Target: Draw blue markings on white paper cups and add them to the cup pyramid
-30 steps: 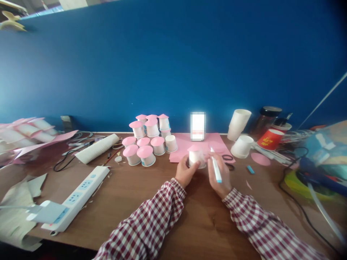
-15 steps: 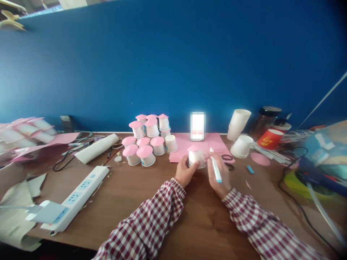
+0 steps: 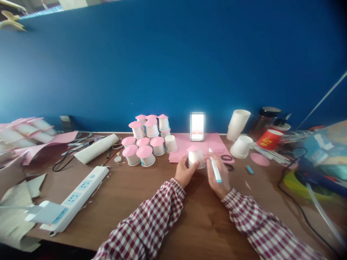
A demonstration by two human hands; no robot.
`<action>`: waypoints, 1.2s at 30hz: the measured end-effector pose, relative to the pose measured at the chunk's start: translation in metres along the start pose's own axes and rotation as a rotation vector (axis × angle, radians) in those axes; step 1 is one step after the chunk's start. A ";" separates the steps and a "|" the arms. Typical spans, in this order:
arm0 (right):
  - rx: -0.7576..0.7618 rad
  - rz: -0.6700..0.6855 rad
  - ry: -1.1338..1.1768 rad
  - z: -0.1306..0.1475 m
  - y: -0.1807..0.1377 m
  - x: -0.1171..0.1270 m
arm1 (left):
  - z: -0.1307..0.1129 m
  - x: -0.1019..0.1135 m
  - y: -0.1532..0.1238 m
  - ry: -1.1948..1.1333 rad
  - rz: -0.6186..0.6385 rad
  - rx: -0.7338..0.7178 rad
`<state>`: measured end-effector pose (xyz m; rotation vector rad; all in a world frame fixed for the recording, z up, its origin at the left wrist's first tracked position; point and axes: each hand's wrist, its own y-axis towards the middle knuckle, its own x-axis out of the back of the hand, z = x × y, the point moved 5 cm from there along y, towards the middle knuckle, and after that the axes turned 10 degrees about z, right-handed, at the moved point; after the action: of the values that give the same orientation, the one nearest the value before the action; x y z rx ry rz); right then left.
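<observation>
My left hand (image 3: 185, 171) is closed around a white paper cup (image 3: 195, 158) that stands upside down with a pink paper cone on top, like a small roof. In my right hand (image 3: 220, 176) is a white marker (image 3: 215, 169) with a light blue end pointing toward me. Its upper end is beside the cup; whether the tip touches the cup cannot be made out. Behind both hands lie pink paper sheets (image 3: 179, 144), and scissors (image 3: 227, 158) with dark handles are partly hidden by my right hand. A small blue marker cap (image 3: 249, 169) lies to the right.
Several pink-roofed cups (image 3: 145, 156) stand left of centre, some stacked. A blurred-out bright screen (image 3: 197, 126) stands at the back. White cups (image 3: 242, 147) and a red cup (image 3: 269, 140) are on the right. A power strip (image 3: 77, 196) lies left; black cable (image 3: 295, 202) runs right.
Both my hands, the cup and the marker have stayed almost in place. At the far left edge, a blurred pale shape, perhaps another person's arm, has shifted upward.
</observation>
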<state>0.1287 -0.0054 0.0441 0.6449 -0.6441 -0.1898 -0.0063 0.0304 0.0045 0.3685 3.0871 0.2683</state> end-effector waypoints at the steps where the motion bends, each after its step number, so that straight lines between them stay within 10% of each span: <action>1: 0.001 0.003 0.001 0.000 0.000 0.000 | 0.000 0.000 0.000 -0.006 0.001 0.000; 36: -0.007 0.027 0.018 0.002 0.000 -0.001 | -0.003 -0.001 0.000 -0.018 -0.001 -0.003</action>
<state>0.1272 -0.0060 0.0449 0.6301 -0.6342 -0.1615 -0.0055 0.0293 0.0074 0.3673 3.0683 0.2686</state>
